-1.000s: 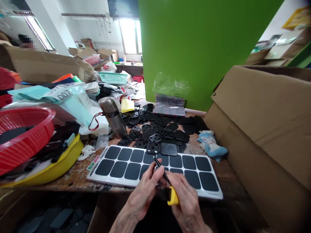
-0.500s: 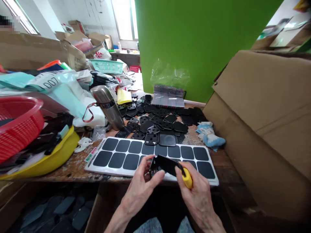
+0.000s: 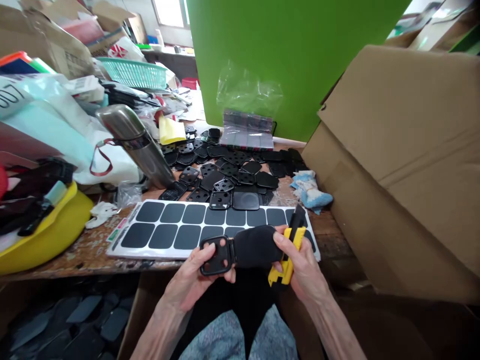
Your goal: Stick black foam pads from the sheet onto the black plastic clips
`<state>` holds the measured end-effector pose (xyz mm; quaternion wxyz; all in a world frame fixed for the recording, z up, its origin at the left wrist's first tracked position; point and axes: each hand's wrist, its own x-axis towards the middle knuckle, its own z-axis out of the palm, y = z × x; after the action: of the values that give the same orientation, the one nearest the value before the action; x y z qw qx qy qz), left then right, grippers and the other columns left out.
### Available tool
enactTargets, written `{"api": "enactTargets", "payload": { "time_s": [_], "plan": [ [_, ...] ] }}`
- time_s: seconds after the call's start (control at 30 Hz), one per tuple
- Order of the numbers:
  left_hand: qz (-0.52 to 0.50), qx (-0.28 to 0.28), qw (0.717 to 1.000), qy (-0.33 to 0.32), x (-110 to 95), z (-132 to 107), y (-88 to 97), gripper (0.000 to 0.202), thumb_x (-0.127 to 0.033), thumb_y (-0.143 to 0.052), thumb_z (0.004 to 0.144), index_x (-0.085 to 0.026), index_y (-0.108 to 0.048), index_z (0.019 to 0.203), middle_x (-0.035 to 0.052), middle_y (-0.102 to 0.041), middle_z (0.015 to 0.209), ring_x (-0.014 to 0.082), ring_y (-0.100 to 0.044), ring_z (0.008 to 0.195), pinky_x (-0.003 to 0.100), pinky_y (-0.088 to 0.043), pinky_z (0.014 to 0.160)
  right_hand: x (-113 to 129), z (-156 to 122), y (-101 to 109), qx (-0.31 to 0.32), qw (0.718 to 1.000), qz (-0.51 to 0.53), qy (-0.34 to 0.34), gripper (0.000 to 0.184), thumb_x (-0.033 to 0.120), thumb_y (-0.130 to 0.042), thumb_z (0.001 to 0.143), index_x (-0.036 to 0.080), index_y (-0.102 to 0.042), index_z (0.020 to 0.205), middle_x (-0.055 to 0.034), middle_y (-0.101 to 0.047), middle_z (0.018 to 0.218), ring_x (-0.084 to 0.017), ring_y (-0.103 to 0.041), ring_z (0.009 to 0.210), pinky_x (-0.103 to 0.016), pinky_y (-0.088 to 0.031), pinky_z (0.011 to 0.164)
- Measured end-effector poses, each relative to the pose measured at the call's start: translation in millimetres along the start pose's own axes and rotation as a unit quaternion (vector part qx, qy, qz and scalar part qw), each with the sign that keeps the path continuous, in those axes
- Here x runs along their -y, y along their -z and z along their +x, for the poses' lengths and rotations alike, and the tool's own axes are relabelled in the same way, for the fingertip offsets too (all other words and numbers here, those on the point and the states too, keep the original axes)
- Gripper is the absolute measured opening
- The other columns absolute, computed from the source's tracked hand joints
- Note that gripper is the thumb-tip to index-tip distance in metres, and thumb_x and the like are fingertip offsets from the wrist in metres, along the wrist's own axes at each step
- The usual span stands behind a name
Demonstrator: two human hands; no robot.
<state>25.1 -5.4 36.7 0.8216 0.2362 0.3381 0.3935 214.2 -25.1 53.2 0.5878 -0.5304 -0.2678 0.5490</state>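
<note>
A black hinged case (image 3: 258,246) is spread open in front of me, one half a frame with round holes, the other a smooth dark panel. My left hand (image 3: 193,277) pinches the holed half between thumb and fingers. At the panel's far end, my right hand (image 3: 302,262) grips the edge with thumb and fingertips. That same hand also keeps hold of a yellow utility knife (image 3: 288,267), its dark tip pointing up. Just beyond the hands lies a white sheet of dark rounded-square stickers (image 3: 150,212), partly covered by the case and right hand.
Similar black cases (image 3: 228,172) are heaped behind the sheet. A steel thermos (image 3: 137,145) leans at left near a yellow basin (image 3: 56,232). On the right are a blue-white cloth (image 3: 311,190) and a large cardboard box (image 3: 405,150). A green panel (image 3: 296,60) stands at the back.
The case has opened out flatter and turned so its inner holes and panel face me. The knife has swung upright in my right hand. The view has shifted down and to the right.
</note>
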Motion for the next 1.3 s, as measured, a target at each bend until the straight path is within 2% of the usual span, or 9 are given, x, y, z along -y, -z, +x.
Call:
{"api": "enactTargets", "payload": {
  "time_s": [0.2, 0.3, 0.5, 0.6, 0.73, 0.93, 1.13, 1.2, 1.3],
  "plan": [
    [-0.087, 0.076, 0.992, -0.044, -11, -10, -4.3, 0.051, -0.029, -0.063, 0.069, -0.030, -0.051, 0.118, 0.0029, -0.062, 0.098, 0.0226, -0.062, 0.068, 0.040, -0.044, 0.068, -9, -2, 3, -0.022, 0.997, 0.057, -0.038, 0.031, 0.036, -0.071, 0.068, 0.018, -0.054, 0.087, 0.0076, -0.045, 0.058, -0.003, -0.039, 0.038, -0.014, -0.029, 0.035],
    [-0.101, 0.098, 0.989, -0.051, -8, -10, -5.6, 0.048, -0.035, -0.062, 0.070, -0.031, -0.051, 0.116, 0.0032, -0.058, 0.108, 0.0213, -0.062, 0.065, 0.040, -0.045, 0.064, -14, -4, 3, -0.024, 0.996, 0.066, -0.063, 0.030, 0.037, -0.070, 0.069, 0.019, -0.053, 0.086, 0.0085, -0.043, 0.053, -0.002, -0.037, 0.034, -0.014, -0.026, 0.035],
    [-0.077, 0.130, 0.987, -0.056, -6, -1, -0.9, 0.024, -0.040, -0.039, 0.085, -0.033, -0.049, 0.105, 0.0013, -0.057, 0.101, 0.0190, -0.061, 0.056, 0.039, -0.045, 0.056, -19, -8, 0, -0.021, 0.993, 0.074, -0.087, 0.029, 0.036, -0.070, 0.069, 0.020, -0.052, 0.087, 0.0090, -0.043, 0.048, -0.002, -0.036, 0.033, -0.013, -0.024, 0.037],
    [-0.060, 0.086, 0.993, -0.059, -11, 2, 2.0, 0.026, -0.037, -0.027, 0.090, -0.031, -0.048, 0.102, 0.0006, -0.057, 0.095, 0.0174, -0.059, 0.050, 0.037, -0.044, 0.051, -18, -11, -2, -0.020, 0.995, 0.066, -0.070, 0.029, 0.036, -0.068, 0.070, 0.020, -0.051, 0.088, 0.0080, -0.046, 0.050, -0.002, -0.037, 0.034, -0.014, -0.025, 0.037],
    [-0.037, 0.019, 0.997, -0.071, -14, 3, 5.3, 0.026, -0.030, -0.029, 0.090, -0.029, -0.049, 0.107, 0.0016, -0.058, 0.096, 0.0153, -0.057, 0.049, 0.036, -0.044, 0.051, -16, -13, -6, -0.005, 0.997, 0.069, -0.040, 0.030, 0.037, -0.067, 0.071, 0.019, -0.052, 0.089, 0.0080, -0.045, 0.053, -0.003, -0.039, 0.036, -0.015, -0.028, 0.037],
    [-0.036, -0.005, 0.996, -0.082, -13, 4, 6.3, 0.030, -0.032, -0.033, 0.090, -0.023, -0.052, 0.112, 0.0031, -0.060, 0.088, 0.0140, -0.054, 0.049, 0.034, -0.044, 0.051, -15, -14, -10, 0.000, 0.998, 0.058, -0.021, 0.029, 0.038, -0.066, 0.070, 0.018, -0.054, 0.087, 0.0068, -0.046, 0.052, -0.004, -0.039, 0.036, -0.015, -0.029, 0.035],
    [-0.019, -0.045, 0.998, -0.039, -11, 4, 0.9, 0.030, -0.029, -0.046, 0.085, -0.017, -0.058, 0.109, 0.0034, -0.062, 0.081, 0.0126, -0.055, 0.060, 0.028, -0.046, 0.058, -16, -14, -6, 0.011, 0.999, 0.022, -0.027, 0.031, 0.040, -0.065, 0.071, 0.018, -0.053, 0.090, 0.0066, -0.042, 0.060, -0.004, -0.038, 0.041, -0.017, -0.030, 0.037],
    [-0.009, -0.082, 0.996, -0.029, -10, 3, -2.6, 0.026, -0.027, -0.051, 0.082, -0.017, -0.062, 0.104, 0.0044, -0.064, 0.087, 0.0156, -0.059, 0.073, 0.029, -0.048, 0.066, -18, -14, -5, 0.011, 0.999, -0.035, -0.025, 0.034, 0.042, -0.064, 0.072, 0.019, -0.054, 0.094, 0.0061, -0.042, 0.061, -0.005, -0.036, 0.042, -0.018, -0.031, 0.038],
    [0.008, -0.126, 0.992, -0.023, -12, 1, -10.4, 0.024, -0.025, -0.058, 0.077, -0.017, -0.065, 0.099, 0.0068, -0.066, 0.092, 0.0193, -0.060, 0.085, 0.030, -0.050, 0.072, -17, -13, -7, -0.002, 0.976, -0.211, 0.047, 0.035, 0.040, -0.067, 0.069, 0.020, -0.055, 0.094, 0.0049, -0.045, 0.064, -0.008, -0.038, 0.049, -0.020, -0.035, 0.045]
  ]
}}
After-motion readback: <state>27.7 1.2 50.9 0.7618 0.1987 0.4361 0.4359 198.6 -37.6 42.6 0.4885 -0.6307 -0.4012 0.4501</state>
